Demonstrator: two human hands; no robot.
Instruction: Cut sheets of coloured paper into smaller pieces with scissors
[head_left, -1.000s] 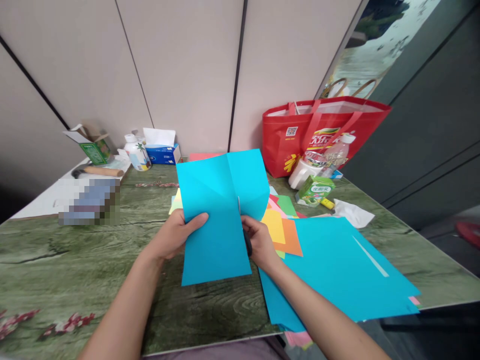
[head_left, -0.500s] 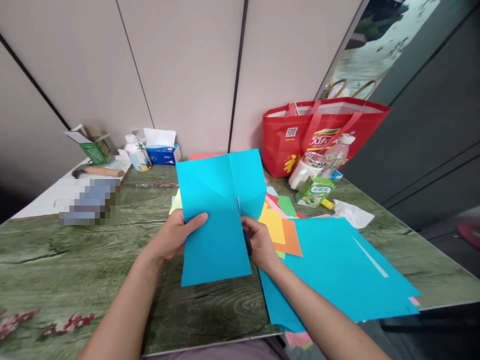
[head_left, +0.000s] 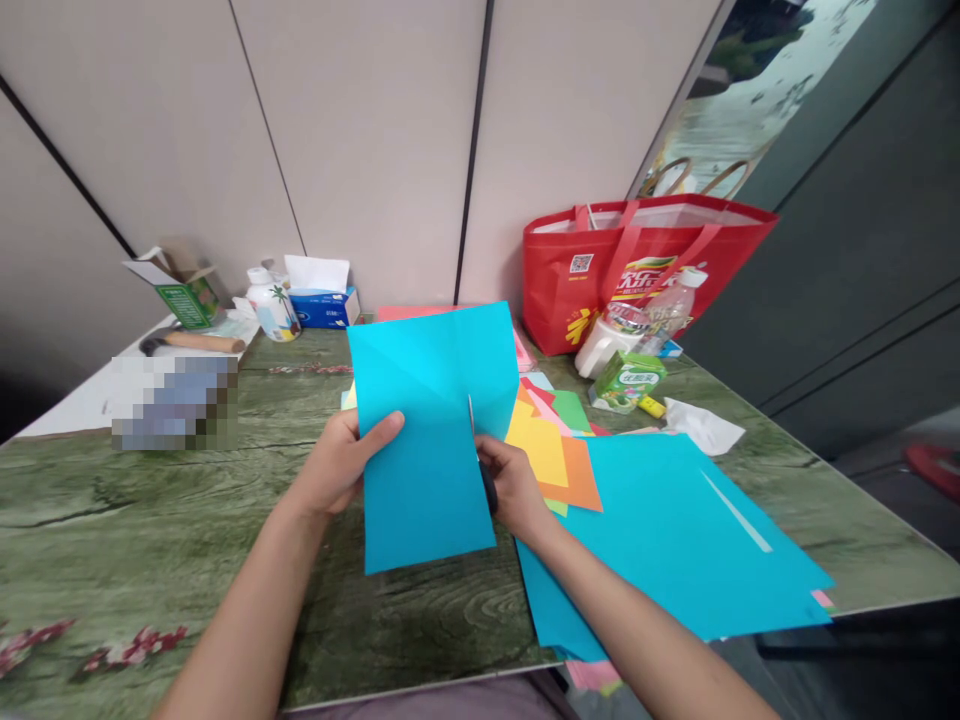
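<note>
Left hand: the left hand (head_left: 339,462) pinches the left edge of a turquoise paper sheet (head_left: 420,450), thumb on the near face.
Right hand: the right hand (head_left: 516,485) is curled around the black handle of the scissors (head_left: 489,487); a blade shows against the sheet.
Cut sheet: held up over the wood-patterned table (head_left: 187,540), between the hands.
Paper piles: yellow paper (head_left: 546,452) and orange paper (head_left: 583,478) lie beside a stack of turquoise sheets (head_left: 660,540).
Drink carton: the green drink carton (head_left: 628,380) stands near a white mug (head_left: 598,348), contents unclear.
Tote: the red tote bag (head_left: 556,290) gapes at the top; its contents are mostly hidden.
Tissue box: white tissue rises from the blue tissue box (head_left: 324,308).
Green box: the green cardboard box (head_left: 186,300) has raised flaps; its inside is hidden.
</note>
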